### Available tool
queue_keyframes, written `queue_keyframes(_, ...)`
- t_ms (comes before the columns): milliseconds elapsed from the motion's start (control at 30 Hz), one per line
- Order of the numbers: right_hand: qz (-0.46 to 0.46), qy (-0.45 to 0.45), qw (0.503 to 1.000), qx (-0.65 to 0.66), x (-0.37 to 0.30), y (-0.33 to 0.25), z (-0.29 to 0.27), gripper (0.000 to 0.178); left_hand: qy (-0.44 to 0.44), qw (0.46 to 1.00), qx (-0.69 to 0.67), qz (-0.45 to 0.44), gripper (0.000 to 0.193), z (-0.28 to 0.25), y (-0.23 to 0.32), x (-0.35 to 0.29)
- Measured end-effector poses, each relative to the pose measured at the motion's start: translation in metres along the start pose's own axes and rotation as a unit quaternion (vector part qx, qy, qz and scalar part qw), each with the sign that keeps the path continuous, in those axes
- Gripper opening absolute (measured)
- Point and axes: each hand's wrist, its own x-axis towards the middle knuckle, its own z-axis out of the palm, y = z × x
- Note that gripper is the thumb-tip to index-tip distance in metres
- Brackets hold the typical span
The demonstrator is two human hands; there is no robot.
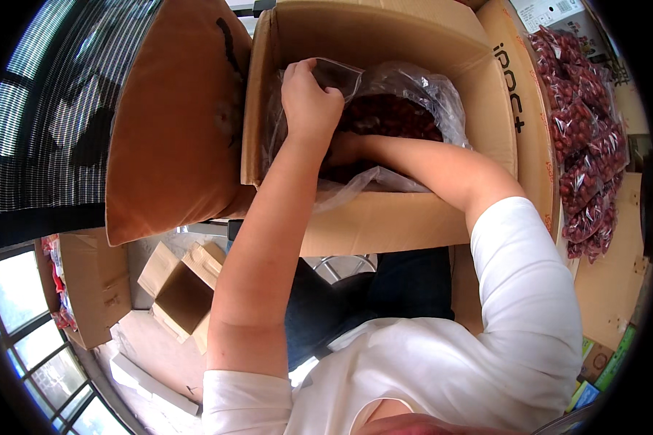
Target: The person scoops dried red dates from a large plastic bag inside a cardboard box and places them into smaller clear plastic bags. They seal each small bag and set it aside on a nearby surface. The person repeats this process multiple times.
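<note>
Inside an open cardboard box is a clear plastic bag holding dark red dried fruits that look like jujubes. My left hand is at the bag's left side, its fingers closed on the clear plastic and lifting the edge a little. Lower down, my right hand reaches in among the fruits from the right. Its fingers are sunk in shadow and hidden, so what they hold does not show.
Right of the box lie several clear bags of the same red fruits. An orange-brown cushion stands close on the left. On the floor are a small open carton and a larger box with packages.
</note>
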Motion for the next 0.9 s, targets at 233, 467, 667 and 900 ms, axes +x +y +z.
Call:
queue_keyframes(233, 0.062, -0.071, 0.966, 0.242, 0.003, 0.009, 0.011, 0.048, -0.009, 1.000, 0.020, 0.002, 0.042, 0.005, -0.005, 0.002)
queue_keyframes(467, 0.147, -0.189, 0.919, 0.314, -0.028, -0.031, -0.019, 0.052, -0.026, 1.000, 0.004, -0.001, 0.043, 0.005, -0.004, 0.002)
queue_keyframes(667, 0.118, -0.231, 0.943, 0.210, -0.021, -0.022, -0.014, 0.057, -0.047, 0.999, -0.017, 0.019, 0.043, 0.004, -0.002, 0.003)
queue_keyframes(900, 0.041, -0.244, 0.965, -0.083, -0.010, -0.003, 0.003, 0.054, -0.120, 0.989, -0.082, 0.001, 0.044, 0.003, 0.002, 0.002)
